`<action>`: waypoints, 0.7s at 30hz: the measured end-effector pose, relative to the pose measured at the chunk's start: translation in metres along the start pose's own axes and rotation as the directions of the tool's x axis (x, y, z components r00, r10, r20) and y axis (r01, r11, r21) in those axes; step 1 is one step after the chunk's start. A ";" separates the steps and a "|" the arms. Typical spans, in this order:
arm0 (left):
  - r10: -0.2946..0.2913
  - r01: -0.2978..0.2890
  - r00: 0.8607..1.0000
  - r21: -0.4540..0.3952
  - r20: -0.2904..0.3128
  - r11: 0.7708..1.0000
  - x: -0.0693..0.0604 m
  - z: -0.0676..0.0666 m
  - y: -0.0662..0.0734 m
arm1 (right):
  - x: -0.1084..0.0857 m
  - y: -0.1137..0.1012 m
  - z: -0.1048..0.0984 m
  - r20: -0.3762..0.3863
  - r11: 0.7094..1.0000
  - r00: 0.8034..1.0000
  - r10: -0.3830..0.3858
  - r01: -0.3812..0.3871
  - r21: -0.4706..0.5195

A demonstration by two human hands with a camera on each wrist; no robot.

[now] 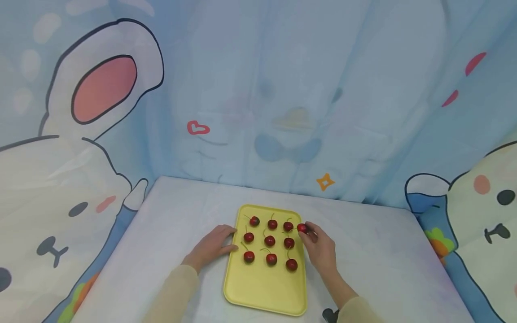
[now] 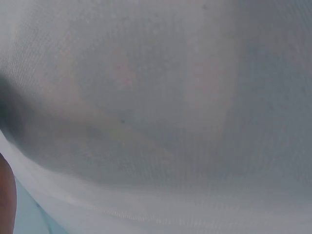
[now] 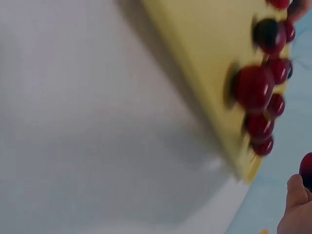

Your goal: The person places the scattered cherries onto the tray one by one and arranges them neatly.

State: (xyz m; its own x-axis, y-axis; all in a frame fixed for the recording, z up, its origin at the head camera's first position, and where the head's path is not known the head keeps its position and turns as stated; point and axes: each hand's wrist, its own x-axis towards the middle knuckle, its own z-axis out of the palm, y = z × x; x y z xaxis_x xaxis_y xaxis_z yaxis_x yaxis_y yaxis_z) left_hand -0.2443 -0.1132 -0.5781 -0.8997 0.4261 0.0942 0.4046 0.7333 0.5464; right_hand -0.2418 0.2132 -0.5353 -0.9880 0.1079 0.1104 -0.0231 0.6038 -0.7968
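A yellow tray [image 1: 264,289] lies on the white tabletop, with several dark red cherries [image 1: 269,241] in rows over its far and middle parts; their stems show. My right hand [image 1: 321,251] pinches one more cherry [image 1: 302,228] between thumb and fingers, above the tray's right edge. In the right wrist view that held cherry [image 3: 306,170] and part of the hand [image 3: 295,209] appear at the lower right. Against the tray's left edge rests my left hand [image 1: 212,244], thumb and fingers apart. The left wrist view shows mostly blurred pale cloth and a sliver of skin [image 2: 7,195].
White cloth covers the table [image 1: 371,251]. A light blue curtain [image 1: 242,89] with cartoon animals hangs behind and at both sides. A small dark shape [image 1: 330,315] shows beside the right sleeve [image 1: 357,310].
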 end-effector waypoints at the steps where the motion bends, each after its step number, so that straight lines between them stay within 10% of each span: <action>1: -0.002 0.002 1.000 -0.002 0.003 1.000 0.000 0.000 0.000 | -0.006 -0.004 0.002 0.015 1.000 1.000 -0.005 0.005 0.014; 10: -0.023 0.022 0.999 0.012 0.026 1.000 0.001 0.000 -0.001 | -0.058 -0.036 0.036 0.171 0.993 0.982 -0.077 0.059 0.106; 21: -0.021 0.021 0.999 0.007 0.025 1.000 0.000 0.000 0.000 | -0.090 -0.044 0.071 0.412 0.980 0.891 -0.191 0.199 0.026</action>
State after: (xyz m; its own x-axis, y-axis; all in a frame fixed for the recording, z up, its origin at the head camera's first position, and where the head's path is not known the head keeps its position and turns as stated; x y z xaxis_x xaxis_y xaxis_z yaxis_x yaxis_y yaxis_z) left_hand -0.2446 -0.1128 -0.5778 -0.9037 0.4238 0.0614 0.3865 0.7457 0.5428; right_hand -0.1623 0.1210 -0.5522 -0.9386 -0.3449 0.0060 -0.2228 0.5926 -0.7741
